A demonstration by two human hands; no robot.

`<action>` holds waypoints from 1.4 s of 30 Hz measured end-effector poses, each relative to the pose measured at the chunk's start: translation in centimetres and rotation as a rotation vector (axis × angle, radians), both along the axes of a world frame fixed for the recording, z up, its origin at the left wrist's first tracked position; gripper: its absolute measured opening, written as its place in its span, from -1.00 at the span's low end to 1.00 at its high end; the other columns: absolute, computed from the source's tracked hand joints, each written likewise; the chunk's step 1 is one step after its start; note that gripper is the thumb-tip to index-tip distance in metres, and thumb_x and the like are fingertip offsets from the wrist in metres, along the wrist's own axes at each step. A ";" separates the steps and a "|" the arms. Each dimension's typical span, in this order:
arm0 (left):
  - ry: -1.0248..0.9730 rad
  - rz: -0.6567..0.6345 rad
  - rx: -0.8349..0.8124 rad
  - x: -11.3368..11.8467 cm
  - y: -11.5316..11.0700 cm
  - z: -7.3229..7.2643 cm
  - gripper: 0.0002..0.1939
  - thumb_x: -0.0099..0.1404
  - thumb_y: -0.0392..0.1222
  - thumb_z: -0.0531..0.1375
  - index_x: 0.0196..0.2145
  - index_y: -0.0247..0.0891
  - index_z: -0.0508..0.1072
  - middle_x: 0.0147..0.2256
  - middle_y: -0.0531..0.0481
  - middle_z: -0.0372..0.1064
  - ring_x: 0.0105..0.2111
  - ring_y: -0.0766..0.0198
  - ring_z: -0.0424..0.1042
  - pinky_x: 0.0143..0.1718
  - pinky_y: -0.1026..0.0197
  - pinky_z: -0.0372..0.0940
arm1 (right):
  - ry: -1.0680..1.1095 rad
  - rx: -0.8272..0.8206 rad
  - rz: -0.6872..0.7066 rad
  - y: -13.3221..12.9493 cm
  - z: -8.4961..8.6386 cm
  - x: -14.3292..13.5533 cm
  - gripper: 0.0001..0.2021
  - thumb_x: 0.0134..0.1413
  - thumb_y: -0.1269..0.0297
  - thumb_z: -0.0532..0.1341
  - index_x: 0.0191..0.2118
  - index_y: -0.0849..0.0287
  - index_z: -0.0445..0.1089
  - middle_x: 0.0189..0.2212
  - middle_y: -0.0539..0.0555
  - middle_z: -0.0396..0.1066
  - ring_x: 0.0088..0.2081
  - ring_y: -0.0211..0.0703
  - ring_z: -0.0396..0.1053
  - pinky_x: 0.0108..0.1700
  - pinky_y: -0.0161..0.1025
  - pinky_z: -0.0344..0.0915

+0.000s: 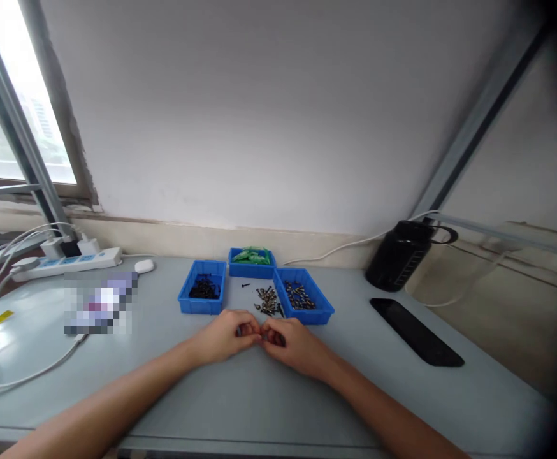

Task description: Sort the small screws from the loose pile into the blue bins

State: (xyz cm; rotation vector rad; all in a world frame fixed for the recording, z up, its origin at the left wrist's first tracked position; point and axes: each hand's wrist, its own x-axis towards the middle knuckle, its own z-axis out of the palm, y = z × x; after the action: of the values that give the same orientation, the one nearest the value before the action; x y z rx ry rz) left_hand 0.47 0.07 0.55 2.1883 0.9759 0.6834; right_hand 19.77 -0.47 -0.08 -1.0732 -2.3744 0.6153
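Observation:
My left hand and my right hand meet over the table, fingertips pinched together. Whatever lies between the fingertips is too small and hidden to name. Just beyond them is a loose pile of screws, brassy and dark. One dark screw lies apart, behind the pile. To the left stands a blue bin with black screws in it. On the right, another blue bin holds shiny metal fasteners. A third blue bin at the back contains green pieces.
A black bottle leans at the back right, with a flat black object in front of it. At left are a white power strip, a blurred-out device and white cables. The grey table meets a wall behind.

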 end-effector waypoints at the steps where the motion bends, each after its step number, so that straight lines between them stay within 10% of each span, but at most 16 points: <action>1: 0.001 -0.005 0.004 0.0 0.0 -0.1 -0.94 0.20 -0.29 0.15 -0.40 -0.30 0.42 -0.49 0.09 0.29 -0.49 0.37 0.26 -0.45 0.35 0.18 | 0.000 -0.003 0.001 0.0 0.0 0.0 -0.93 0.04 0.37 0.11 -0.40 0.19 0.31 -0.56 -0.05 0.31 -0.51 -0.28 0.25 -0.47 -0.37 0.12; 42: 0.175 -0.013 0.171 -1.0 0.2 -0.3 -0.88 0.20 -0.29 0.12 -0.34 -0.24 0.46 -0.43 0.04 0.40 -0.45 0.31 0.35 -0.42 0.33 0.18 | -0.090 -0.064 -0.040 0.2 0.6 -0.2 -0.91 0.09 0.27 0.12 -0.34 0.17 0.28 -0.52 -0.03 0.33 -0.48 -0.26 0.27 -0.44 -0.34 0.13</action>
State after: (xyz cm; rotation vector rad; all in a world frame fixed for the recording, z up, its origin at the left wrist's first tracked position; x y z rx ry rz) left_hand -0.49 0.30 0.23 2.4349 1.0227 0.5960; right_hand 19.61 -0.22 0.51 -1.1970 -2.4181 0.6454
